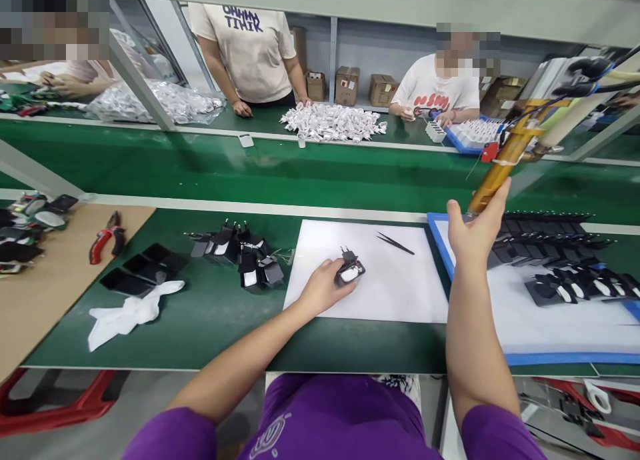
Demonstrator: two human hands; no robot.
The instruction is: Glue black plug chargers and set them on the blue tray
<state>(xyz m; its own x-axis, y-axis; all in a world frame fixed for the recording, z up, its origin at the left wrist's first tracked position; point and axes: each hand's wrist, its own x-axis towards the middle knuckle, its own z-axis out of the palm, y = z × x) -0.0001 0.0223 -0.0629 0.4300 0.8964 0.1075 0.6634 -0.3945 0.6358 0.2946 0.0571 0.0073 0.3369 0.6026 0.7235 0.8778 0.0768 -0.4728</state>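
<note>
My left hand (325,287) is closed around a black plug-in power adapter (350,271) on a white mat (400,290). The adapter's pins point away from me, and its open face shows a white part inside. My right hand (474,230) is raised to the right, thumb stretched apart from the fingers. Between thumb and fingers appears the lower end of a hanging brass-coloured cylindrical tool (505,160) with hoses and cables; whether they touch is unclear. Black tweezers (395,242) lie on the mat. Left of it sit several black adapters (250,253) in a cluster.
A blue-rimmed tray (560,359) at right holds rows of black adapters (580,285). Black covers (147,268), a white cloth (133,317) and red-handled pliers (107,239) lie at left. Beyond the green conveyor belt (280,173), people work beside a pile of white parts (335,122).
</note>
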